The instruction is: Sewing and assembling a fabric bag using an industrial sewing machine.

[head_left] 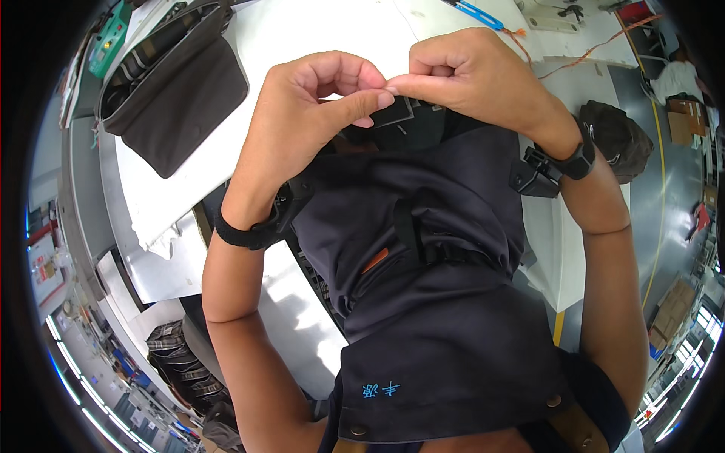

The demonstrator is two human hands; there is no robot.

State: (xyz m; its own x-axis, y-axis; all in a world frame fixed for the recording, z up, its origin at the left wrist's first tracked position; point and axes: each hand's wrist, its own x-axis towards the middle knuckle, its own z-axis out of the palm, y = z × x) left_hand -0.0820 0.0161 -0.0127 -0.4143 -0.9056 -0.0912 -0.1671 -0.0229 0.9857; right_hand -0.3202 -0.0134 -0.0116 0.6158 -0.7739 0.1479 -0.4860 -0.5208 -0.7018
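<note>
My left hand (310, 102) and my right hand (479, 75) meet above the far edge of my dark apron (438, 309). Thumb and fingers of both are pinched together, tip to tip. Whatever lies between the fingertips is too small to make out. A fine thread-like line (406, 21) crosses the white table (317, 26) just beyond them. Below the fingertips, partly hidden, is a dark machine part with a metal plate (396, 113). Each wrist wears a black strap with a device on it.
A dark brown bag piece with plaid lining (185, 106) lies on the table at left, near a green box (109, 38). Blue thread snips (479, 13) and an orange cord (521, 45) lie at the far right. A dark bag (615, 140) sits beside my right forearm.
</note>
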